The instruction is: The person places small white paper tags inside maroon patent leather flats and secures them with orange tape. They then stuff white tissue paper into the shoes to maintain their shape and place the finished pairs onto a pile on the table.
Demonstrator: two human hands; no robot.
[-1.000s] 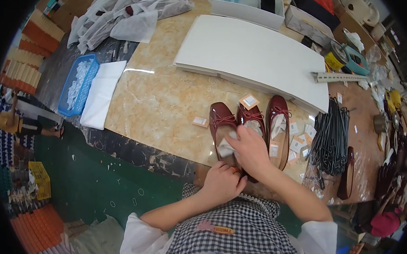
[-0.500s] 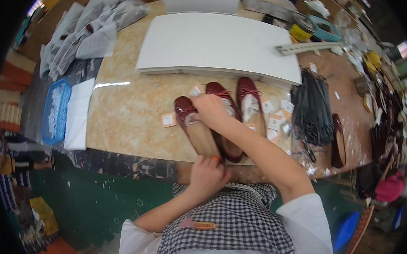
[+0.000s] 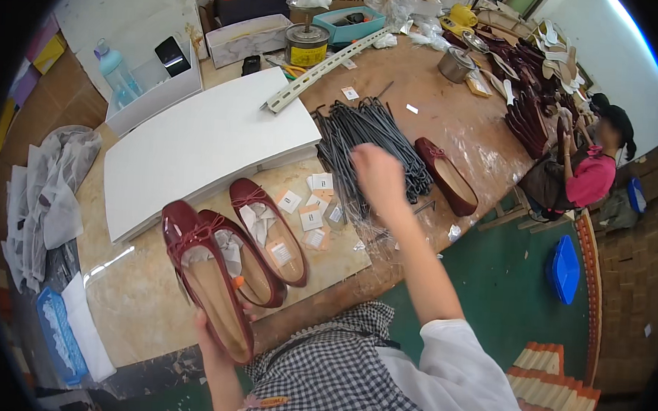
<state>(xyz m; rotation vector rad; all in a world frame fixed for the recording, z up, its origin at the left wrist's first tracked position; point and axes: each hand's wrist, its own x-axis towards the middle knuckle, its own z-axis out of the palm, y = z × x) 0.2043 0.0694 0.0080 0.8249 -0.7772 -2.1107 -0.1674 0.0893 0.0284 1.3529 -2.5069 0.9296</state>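
A glossy dark red ballet flat [image 3: 216, 300] with a bow and white paper in its toe is held by my left hand [image 3: 209, 337], which is closed round its heel and side. Its toe is tilted up over the table. Something small and orange [image 3: 239, 281] shows at the shoe's right edge. Two more dark red flats, a middle one [image 3: 269, 288] and a right one [image 3: 296, 263], lie beside it with paper stuffing. My right hand [image 3: 379, 175] is over a bundle of dark grey hooked rods [image 3: 340, 139]; its fingers are blurred.
Square paper tags [image 3: 311, 218] lie right of the shoes. Behind are a white board stack [image 3: 206, 139] and a slotted metal strip [image 3: 325, 70]. A single red flat [image 3: 449, 178] lies right of the rods. A blue basket [image 3: 62, 337] stands left; a co-worker in pink [image 3: 592, 180] sits far right.
My view has turned to the right. The left flat has been lifted off the table in my left hand. My right hand has left the shoes and moved right to the grey rods.
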